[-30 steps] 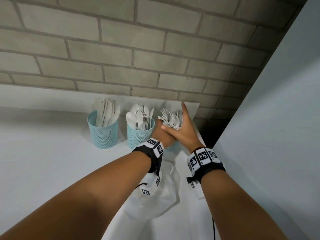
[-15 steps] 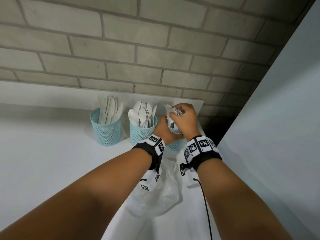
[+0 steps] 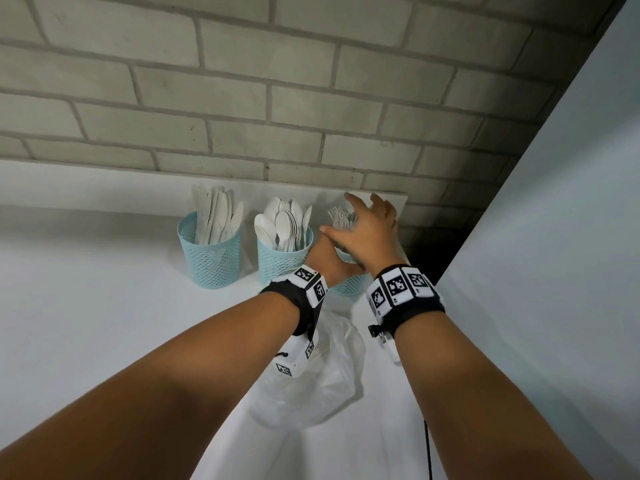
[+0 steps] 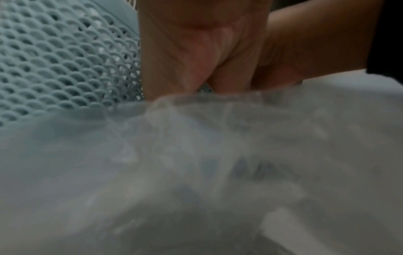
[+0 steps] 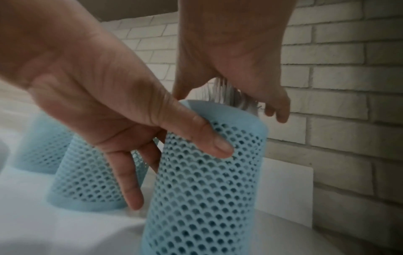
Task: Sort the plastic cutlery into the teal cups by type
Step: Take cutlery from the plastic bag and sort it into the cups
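Three teal mesh cups stand in a row by the brick wall. The left cup (image 3: 209, 258) holds white knives (image 3: 216, 216) and the middle cup (image 3: 282, 261) holds white spoons (image 3: 282, 223). My left hand (image 3: 329, 261) grips the right cup (image 3: 349, 287) (image 5: 207, 181), with its thumb (image 5: 196, 136) pressed on the mesh wall. White forks (image 3: 341, 218) (image 5: 226, 93) stand in that cup. My right hand (image 3: 369, 232) (image 5: 231, 51) hovers just over the fork tops with its fingers spread, holding nothing. The hands hide most of this cup in the head view.
A crumpled clear plastic bag (image 3: 325, 372) (image 4: 196, 172) lies on the white table (image 3: 86, 306) under my wrists. A brick wall (image 3: 242, 98) runs close behind the cups. A pale panel (image 3: 554, 254) rises at the right, with a dark gap beside the table's end.
Half a second ago my right hand gripped the fork bundle over the right cup. It has let go and spread open above the forks. My left hand stays on the cup.
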A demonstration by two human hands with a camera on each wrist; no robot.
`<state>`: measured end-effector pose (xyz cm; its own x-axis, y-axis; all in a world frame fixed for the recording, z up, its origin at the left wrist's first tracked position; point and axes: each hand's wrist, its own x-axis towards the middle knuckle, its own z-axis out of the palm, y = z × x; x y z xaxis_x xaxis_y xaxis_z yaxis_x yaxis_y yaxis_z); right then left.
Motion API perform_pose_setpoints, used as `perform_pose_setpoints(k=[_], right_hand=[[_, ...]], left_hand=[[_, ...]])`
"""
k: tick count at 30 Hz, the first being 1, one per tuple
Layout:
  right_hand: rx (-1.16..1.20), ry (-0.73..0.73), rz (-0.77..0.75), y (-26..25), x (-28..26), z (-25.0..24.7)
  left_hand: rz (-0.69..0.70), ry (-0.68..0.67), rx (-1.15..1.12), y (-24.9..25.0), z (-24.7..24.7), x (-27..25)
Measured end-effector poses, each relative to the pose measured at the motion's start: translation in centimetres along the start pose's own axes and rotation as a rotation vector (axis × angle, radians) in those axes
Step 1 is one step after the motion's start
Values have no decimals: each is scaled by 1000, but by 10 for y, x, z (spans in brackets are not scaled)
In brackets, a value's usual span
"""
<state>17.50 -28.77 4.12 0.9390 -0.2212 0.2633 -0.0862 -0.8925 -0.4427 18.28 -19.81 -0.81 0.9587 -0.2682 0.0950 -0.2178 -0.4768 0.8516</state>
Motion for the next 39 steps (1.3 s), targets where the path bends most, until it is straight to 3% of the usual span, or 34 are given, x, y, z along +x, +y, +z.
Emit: perform_pose_setpoints(k=[2,6,8,10,13,16,22,26,29,36,39], right_hand=[[11,36,26,-3,4,2],[74,117,-105,-5,8,10],[110,148,-46,-4,11,10],[124,74,24,-2,15,8],[75,-45,11,-3,20,10],[102,-59,15,-3,20,12],[152,87,-89,-6,8,12],[273,270,-66,-4,11,-3],[224,334,-81,-3,13,-9],[7,5,-70,-1,6,-4],[-74,33,-79,2,10,0]], left_hand=[[-23,4,-34,-2,-1,0],[-4,23,-43,-4,0,1],[-4,20,-68,-4,0,1],[4,12,-117,-4,0,1],[-1,-5,-118,-5,0,1],[-17,15,-70,-4,1,1],[-13,15,-59,-1,-1,-1],[-35,16,-52,-2,-2,-2],[-52,27,-12,-2,0,-1],[-6,28,-23,0,-2,-3],[-11,23,-42,-2,-1,-2]])
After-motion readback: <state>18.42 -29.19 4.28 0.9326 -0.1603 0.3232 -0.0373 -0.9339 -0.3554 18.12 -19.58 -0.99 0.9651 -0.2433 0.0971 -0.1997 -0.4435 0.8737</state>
